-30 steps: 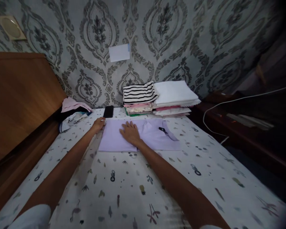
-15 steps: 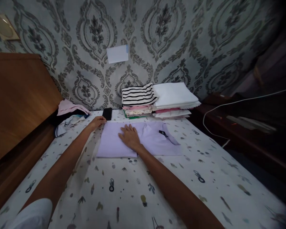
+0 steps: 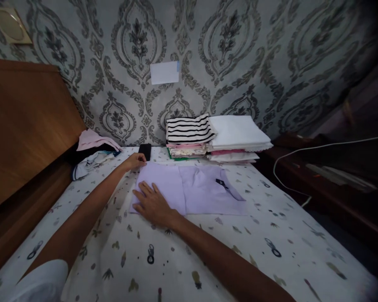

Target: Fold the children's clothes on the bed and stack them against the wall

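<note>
A lilac shirt (image 3: 208, 197) lies partly folded on the patterned bed sheet, its neckline and dark label toward the right. The left part is doubled over, with an edge running across the middle. My left hand (image 3: 135, 161) pinches the shirt's far left corner between closed fingers. Flat on the near left part of the shirt rests my right hand (image 3: 153, 204), fingers spread and holding nothing. Just beyond my left hand is a black phone-like object (image 3: 145, 151).
Against the wallpapered wall stand a stack topped by a striped garment (image 3: 189, 129) and a stack of white folded cloth (image 3: 234, 130). Loose clothes (image 3: 96, 144) lie by the wooden panel (image 3: 25, 126) at left. A white cable (image 3: 321, 147) hangs at right.
My right hand has slid left and nearer over the folded part, toward its near left corner. My left hand stays at the far left corner. The view has shifted slightly.
</note>
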`<act>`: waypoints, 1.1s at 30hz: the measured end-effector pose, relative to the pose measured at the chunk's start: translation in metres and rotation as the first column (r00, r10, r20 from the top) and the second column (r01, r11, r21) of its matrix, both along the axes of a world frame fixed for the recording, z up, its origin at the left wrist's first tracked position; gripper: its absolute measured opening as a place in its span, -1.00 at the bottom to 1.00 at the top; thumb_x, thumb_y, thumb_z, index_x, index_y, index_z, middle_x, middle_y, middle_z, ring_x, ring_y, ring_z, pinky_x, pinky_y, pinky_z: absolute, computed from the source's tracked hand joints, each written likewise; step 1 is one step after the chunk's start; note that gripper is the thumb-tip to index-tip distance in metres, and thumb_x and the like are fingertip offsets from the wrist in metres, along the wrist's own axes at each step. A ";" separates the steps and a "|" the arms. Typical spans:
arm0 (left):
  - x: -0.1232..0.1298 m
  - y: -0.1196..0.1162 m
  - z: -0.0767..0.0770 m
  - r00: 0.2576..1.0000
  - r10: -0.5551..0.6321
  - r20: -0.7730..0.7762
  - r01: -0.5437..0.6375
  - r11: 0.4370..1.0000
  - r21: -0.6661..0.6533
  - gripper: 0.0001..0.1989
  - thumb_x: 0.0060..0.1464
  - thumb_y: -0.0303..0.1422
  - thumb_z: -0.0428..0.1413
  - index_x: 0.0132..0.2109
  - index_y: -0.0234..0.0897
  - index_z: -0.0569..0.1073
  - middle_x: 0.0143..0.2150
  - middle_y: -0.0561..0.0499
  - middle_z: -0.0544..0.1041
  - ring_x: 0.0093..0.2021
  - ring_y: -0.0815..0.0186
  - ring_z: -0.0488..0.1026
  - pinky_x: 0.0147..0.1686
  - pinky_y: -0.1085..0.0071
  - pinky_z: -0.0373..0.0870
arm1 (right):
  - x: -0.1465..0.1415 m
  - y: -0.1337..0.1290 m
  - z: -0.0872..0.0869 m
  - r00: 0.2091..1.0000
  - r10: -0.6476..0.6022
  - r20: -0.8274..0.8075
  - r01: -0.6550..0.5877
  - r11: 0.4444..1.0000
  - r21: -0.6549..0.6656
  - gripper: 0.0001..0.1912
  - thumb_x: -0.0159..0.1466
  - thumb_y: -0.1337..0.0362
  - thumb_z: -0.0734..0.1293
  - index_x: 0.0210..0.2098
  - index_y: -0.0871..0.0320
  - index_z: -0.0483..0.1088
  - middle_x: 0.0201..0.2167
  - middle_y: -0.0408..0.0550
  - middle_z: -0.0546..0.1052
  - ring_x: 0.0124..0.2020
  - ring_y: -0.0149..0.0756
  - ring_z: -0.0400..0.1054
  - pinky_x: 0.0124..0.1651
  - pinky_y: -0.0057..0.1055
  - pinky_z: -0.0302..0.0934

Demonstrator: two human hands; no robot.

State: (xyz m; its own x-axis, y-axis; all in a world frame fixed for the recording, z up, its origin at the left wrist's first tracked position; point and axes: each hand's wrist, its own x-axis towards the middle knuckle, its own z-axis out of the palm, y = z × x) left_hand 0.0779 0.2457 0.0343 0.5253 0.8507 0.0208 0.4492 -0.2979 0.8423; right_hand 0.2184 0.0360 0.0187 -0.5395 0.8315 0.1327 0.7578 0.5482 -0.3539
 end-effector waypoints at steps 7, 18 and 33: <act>0.000 0.015 -0.005 0.989 -0.137 -0.048 0.136 0.990 -0.034 -0.69 -0.06 -0.09 0.19 -0.36 -0.23 0.37 -0.62 0.19 0.20 -0.65 0.46 0.07 -0.63 0.51 -0.01 | 0.002 -0.002 0.001 1.000 0.026 0.012 -0.026 0.999 -0.022 -0.46 0.46 0.06 0.13 0.36 0.11 0.18 0.44 0.17 0.06 0.48 -0.04 -0.20 0.45 0.10 -0.32; 0.016 0.016 -0.012 0.984 -0.059 -0.168 0.108 0.950 0.294 -0.79 0.13 -0.19 0.06 -0.37 -0.21 0.40 -0.47 0.10 0.40 -0.38 0.30 0.32 -0.31 0.45 0.25 | 0.000 -0.001 -0.002 0.999 0.050 0.004 -0.050 0.997 -0.056 -0.49 0.47 0.08 0.10 0.36 0.03 0.19 0.46 0.09 0.04 0.49 -0.06 -0.25 0.45 0.11 -0.38; -0.033 -0.134 -0.021 0.932 0.269 -0.244 -0.183 0.928 0.325 -0.75 0.16 -0.32 0.05 0.00 -0.14 0.36 -0.27 0.05 0.49 -0.30 0.25 0.43 -0.25 0.34 0.31 | 0.008 0.101 -0.001 0.967 -0.206 0.149 0.220 0.972 -0.082 -0.43 0.48 0.15 0.03 0.40 0.24 0.08 0.47 0.10 0.01 0.48 -0.17 -0.20 0.45 -0.06 -0.29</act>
